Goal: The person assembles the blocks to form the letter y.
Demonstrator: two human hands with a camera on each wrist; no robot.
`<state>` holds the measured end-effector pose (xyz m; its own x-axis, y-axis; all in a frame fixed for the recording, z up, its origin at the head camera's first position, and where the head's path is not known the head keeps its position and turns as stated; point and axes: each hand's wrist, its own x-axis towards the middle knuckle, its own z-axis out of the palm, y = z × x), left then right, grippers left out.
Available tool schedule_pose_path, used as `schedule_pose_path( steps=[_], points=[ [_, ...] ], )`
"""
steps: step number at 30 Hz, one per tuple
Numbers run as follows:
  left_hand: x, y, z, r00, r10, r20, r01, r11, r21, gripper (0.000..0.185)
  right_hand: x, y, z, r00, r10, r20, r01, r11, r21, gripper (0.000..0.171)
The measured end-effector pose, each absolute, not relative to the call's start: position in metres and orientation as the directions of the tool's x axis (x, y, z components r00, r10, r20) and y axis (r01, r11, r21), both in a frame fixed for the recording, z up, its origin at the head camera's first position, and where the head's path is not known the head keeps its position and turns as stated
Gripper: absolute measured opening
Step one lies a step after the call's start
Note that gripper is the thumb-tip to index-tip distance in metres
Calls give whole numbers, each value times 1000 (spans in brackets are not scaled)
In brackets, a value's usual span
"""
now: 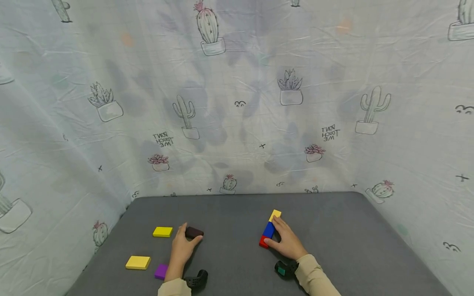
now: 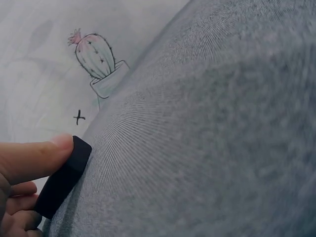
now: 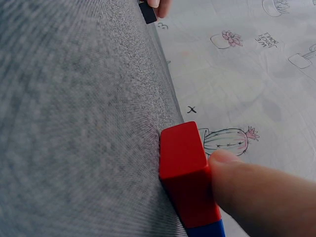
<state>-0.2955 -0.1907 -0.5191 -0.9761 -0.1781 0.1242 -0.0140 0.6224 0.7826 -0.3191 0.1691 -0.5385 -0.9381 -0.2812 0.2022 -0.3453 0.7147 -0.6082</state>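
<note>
While the left hand (image 1: pixel 181 247) pinches a black block (image 1: pixel 193 232), the right hand (image 1: pixel 288 243) grips aligned red, blue and yellow blocks (image 1: pixel 269 230).

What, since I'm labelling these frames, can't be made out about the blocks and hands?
Purple block, head view: right part hidden by the left arm.
End yellow block, head view: partly covered by the right hand.
Blue block, right wrist view: mostly cut off by the bottom edge.
Left hand, left wrist view: cut off by the left edge.
Right wrist device, head view: green patch too small to read.
</note>
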Motion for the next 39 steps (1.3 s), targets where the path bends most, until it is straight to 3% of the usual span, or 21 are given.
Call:
schedule_pose_path(
  steps=[9,19,39],
  points=[
    [-297,-190,-525,-970,-149,191,48,657,753,84,-319,169,-539,-938,-283,202,-346,709,-615,81],
    [-299,-191,-525,-976,-143,167,24,686,727,73,-319,169,-537,-939,-282,198,-342,697,-631,81],
    [-300,-193,-527,-976,-144,162,19,689,724,76,-317,168,-535,-938,-283,199,-344,700,-626,80]
  ],
)
